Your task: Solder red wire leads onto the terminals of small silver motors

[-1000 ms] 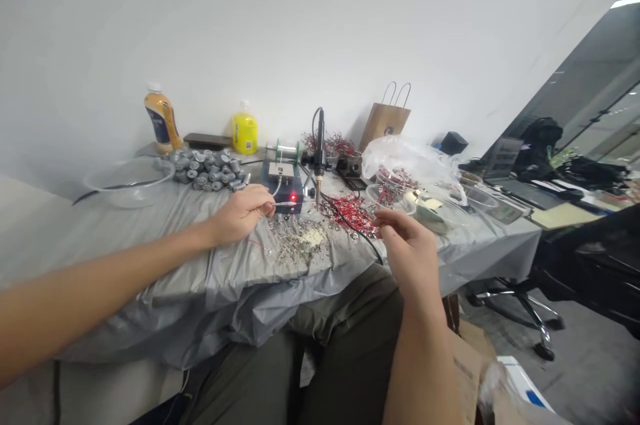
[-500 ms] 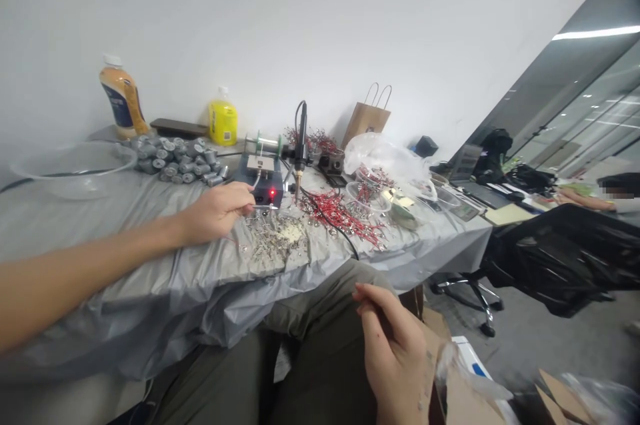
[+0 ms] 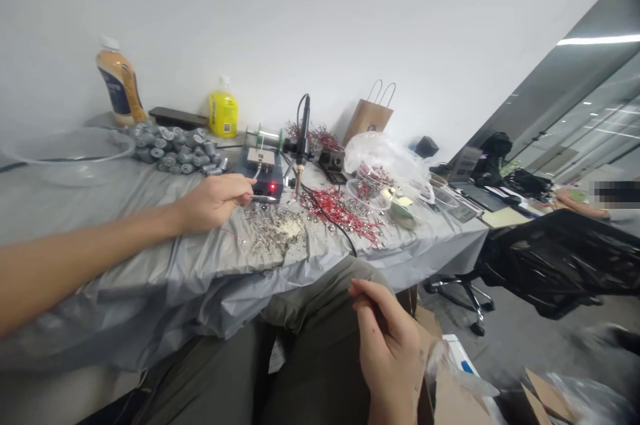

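My left hand is closed on a thin metal tool, whose tip points right in front of the soldering machine with its lit red lamp. Over my right thigh, my right hand has its fingers curled together; what they hold, if anything, is hidden. A black soldering iron stands upright in its holder, tip down, beside the machine. Small metal parts lie scattered below it. Red wires with metal ends are piled to their right. A solder spool sits behind the machine.
Grey cylindrical motors are heaped at left beside a clear bowl. Two bottles, orange and yellow, stand near the wall. Right are a paper bag, a black chair and open cartons. Another person's arm shows far right.
The view has shifted slightly. The thin metal tool shows more clearly in my left hand, angled at the machine's front. My right hand remains over my thigh.
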`<state>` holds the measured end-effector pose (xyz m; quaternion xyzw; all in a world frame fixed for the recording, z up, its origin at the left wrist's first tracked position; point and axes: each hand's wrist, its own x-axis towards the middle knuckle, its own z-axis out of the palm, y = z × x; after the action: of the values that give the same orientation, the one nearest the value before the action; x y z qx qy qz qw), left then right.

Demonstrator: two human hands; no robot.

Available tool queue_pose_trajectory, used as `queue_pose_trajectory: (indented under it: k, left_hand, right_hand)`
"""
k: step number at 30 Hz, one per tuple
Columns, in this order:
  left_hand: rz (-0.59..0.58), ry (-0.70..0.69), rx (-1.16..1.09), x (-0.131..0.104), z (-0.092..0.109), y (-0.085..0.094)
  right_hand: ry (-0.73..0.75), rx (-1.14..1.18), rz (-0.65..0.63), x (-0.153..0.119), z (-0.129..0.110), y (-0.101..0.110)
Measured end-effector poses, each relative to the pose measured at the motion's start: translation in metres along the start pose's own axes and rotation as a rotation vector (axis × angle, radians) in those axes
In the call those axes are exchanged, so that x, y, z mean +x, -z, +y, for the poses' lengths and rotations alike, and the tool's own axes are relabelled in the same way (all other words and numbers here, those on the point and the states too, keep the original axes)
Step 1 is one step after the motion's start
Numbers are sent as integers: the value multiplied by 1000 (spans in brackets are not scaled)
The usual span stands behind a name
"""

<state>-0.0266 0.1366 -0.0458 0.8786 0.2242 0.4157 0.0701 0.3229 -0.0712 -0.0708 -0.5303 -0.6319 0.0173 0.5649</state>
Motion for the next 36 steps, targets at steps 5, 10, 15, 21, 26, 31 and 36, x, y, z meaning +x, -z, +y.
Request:
queue_pose_trajectory:
  k: [5, 10, 15, 21, 26, 31, 36]
  left_hand:
    - [-7, -5, 17, 1, 1, 1]
    - [-20, -11, 29, 1, 2, -1]
    - [-16, -17, 47, 1, 3, -2]
    - [-24, -10, 56, 1, 2, -1]
    - [-23, -31, 63, 0, -2, -1]
    - [-26, -45, 71, -1, -2, 0]
    - [-30, -53, 77, 0, 0, 1]
  right_hand:
    - [8, -12, -1, 0, 2, -1]
    - [13, -21, 0, 0, 3, -2]
    - [7, -28, -9, -1, 5, -1]
    - [10, -39, -21, -4, 7, -1]
    - [12, -43, -13, -4, 9, 0]
    - [13, -42, -16, -5, 12, 1]
    - [13, -42, -15, -5, 12, 1]
